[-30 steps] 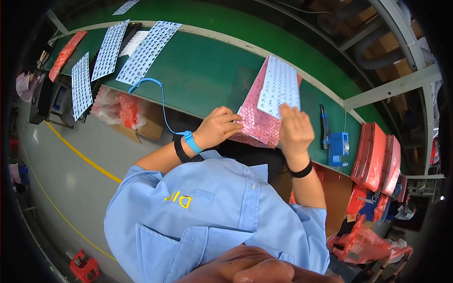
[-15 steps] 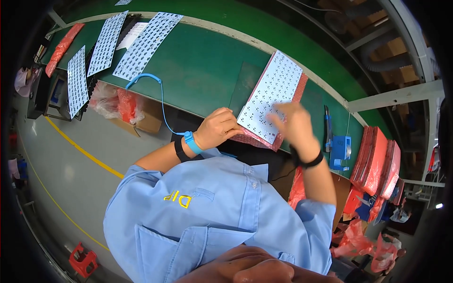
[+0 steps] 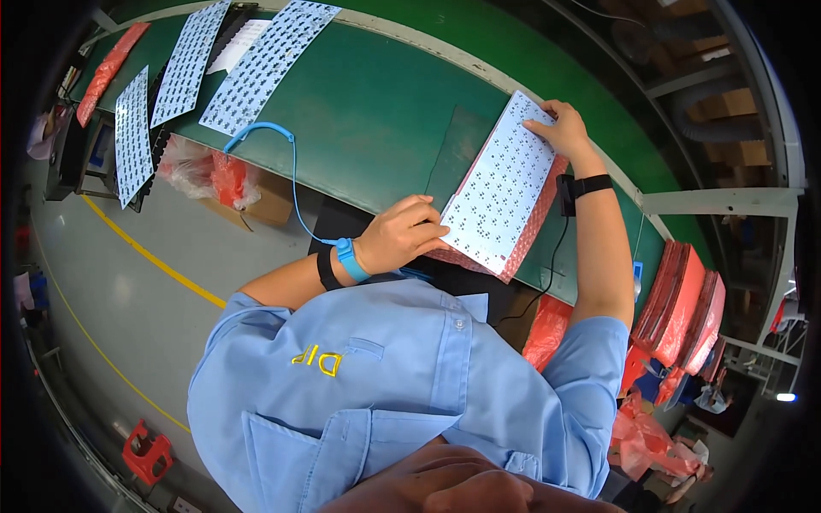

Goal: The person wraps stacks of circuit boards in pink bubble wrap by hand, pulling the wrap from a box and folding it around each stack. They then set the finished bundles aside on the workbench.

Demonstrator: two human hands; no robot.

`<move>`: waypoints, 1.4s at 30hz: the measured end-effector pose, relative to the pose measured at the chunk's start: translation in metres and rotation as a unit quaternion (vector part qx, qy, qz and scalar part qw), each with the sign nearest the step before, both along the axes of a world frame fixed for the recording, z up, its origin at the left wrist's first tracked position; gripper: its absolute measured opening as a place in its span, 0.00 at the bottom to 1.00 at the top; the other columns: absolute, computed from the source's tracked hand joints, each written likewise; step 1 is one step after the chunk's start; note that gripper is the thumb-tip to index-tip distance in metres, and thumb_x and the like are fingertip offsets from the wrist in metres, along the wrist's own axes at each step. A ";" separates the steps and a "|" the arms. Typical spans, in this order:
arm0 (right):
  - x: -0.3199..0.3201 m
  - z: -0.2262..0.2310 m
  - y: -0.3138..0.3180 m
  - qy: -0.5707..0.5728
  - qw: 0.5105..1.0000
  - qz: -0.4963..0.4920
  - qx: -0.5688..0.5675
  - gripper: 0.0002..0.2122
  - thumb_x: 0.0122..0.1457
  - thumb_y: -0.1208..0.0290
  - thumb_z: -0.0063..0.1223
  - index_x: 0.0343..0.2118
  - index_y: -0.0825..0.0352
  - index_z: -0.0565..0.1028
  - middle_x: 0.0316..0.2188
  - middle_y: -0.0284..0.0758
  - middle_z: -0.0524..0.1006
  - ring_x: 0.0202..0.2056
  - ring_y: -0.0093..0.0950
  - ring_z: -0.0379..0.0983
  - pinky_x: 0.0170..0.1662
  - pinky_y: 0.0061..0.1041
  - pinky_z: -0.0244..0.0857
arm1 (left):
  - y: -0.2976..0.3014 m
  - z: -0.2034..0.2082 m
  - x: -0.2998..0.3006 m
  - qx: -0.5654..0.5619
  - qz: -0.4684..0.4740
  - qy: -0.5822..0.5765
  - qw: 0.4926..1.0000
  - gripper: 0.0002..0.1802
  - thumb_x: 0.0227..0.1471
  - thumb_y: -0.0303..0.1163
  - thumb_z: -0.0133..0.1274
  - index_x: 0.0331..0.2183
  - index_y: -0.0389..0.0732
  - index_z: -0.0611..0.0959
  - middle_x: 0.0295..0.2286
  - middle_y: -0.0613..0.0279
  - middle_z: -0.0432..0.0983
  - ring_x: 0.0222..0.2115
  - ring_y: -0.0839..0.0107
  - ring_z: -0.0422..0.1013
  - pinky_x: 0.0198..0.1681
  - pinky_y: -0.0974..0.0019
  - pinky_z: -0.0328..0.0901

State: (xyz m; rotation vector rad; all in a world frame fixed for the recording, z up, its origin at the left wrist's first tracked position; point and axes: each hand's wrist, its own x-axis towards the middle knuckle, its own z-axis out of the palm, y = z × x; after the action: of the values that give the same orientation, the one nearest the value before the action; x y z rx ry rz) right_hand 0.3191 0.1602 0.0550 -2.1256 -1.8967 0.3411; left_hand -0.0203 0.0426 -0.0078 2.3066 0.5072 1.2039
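Note:
A white circuit panel (image 3: 505, 184) dotted with small dark parts lies at a slant on a pink bubble bag (image 3: 534, 231), on the green conveyor belt (image 3: 385, 111). My left hand (image 3: 402, 235), with a blue wrist strap and a black band, grips the panel's near lower edge. My right hand (image 3: 560, 128), wearing a black wristband, reaches out and holds the panel's far upper corner. The bag shows only as a pink rim under the panel's right and lower sides.
Several more white panels (image 3: 265, 60) lie on the belt at the upper left, next to a pink bag (image 3: 107, 64). A blue cable (image 3: 295, 171) runs from the wrist strap. Stacked red bags (image 3: 684, 299) stand at the right. A cardboard box (image 3: 265, 201) with plastic sits below the belt.
The panel, held up against the pink bag before, now lies flatter on the belt. My right hand slid from its near side to the far corner. My left hand stayed at the lower edge.

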 end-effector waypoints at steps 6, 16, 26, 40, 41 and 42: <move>0.015 0.006 0.020 0.076 0.992 -0.031 -0.099 0.25 0.42 0.61 0.72 0.40 0.71 0.77 0.32 0.39 0.78 0.34 0.31 0.75 0.40 0.26 0.68 | 0.003 0.002 0.001 -0.007 -0.018 0.006 1.000 0.16 0.36 0.30 0.68 0.31 0.38 0.82 0.32 0.59 0.73 0.35 0.61 0.70 0.48 0.58 0.69; -0.009 0.165 -0.033 0.098 0.982 0.140 -0.085 0.22 0.42 0.67 0.72 0.37 0.71 0.74 0.30 0.31 0.75 0.32 0.21 0.72 0.38 0.22 0.66 | -0.002 0.028 0.005 -0.049 0.051 0.038 0.997 0.23 0.43 0.34 0.65 0.40 0.35 0.76 0.46 0.50 0.70 0.47 0.55 0.67 0.48 0.57 0.66; -0.073 0.301 -0.181 0.149 0.982 0.113 0.007 0.15 0.48 0.75 0.66 0.38 0.71 0.75 0.30 0.30 0.80 0.32 0.17 0.74 0.39 0.19 0.69 | -0.022 0.057 0.013 -0.231 -0.081 -0.108 0.964 0.14 0.56 0.31 0.52 0.41 0.35 0.71 0.29 0.44 0.75 0.29 0.45 0.73 0.31 0.55 0.67; 0.032 0.023 -0.245 0.424 0.897 -0.050 0.111 0.10 0.49 0.79 0.62 0.34 0.65 0.74 0.31 0.26 0.76 0.34 0.18 0.72 0.42 0.23 0.67 | 0.005 0.142 -0.039 -0.008 -0.031 0.263 0.964 0.08 0.54 0.25 0.51 0.33 0.36 0.67 0.27 0.41 0.74 0.29 0.40 0.71 0.26 0.48 0.64; 0.029 0.001 -0.243 0.428 0.895 -0.047 0.114 0.10 0.49 0.79 0.62 0.34 0.65 0.74 0.31 0.26 0.76 0.34 0.18 0.72 0.42 0.23 0.67 | 0.007 0.139 -0.038 -0.010 -0.046 0.310 0.950 0.08 0.53 0.25 0.51 0.33 0.36 0.67 0.27 0.41 0.75 0.30 0.40 0.70 0.26 0.47 0.64; 0.019 -0.014 -0.241 0.488 0.859 -0.071 0.140 0.10 0.49 0.79 0.62 0.35 0.65 0.75 0.31 0.27 0.77 0.34 0.19 0.72 0.42 0.22 0.67 | 0.012 0.135 -0.037 -0.005 -0.045 0.314 0.948 0.08 0.53 0.25 0.51 0.33 0.36 0.67 0.27 0.41 0.75 0.30 0.40 0.70 0.26 0.47 0.64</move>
State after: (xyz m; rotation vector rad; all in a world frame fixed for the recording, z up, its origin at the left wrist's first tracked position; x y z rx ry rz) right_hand 0.3385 -0.0807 0.0410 -1.4218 -1.0920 0.8478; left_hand -0.0573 0.0543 0.1276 2.6494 0.6077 0.3933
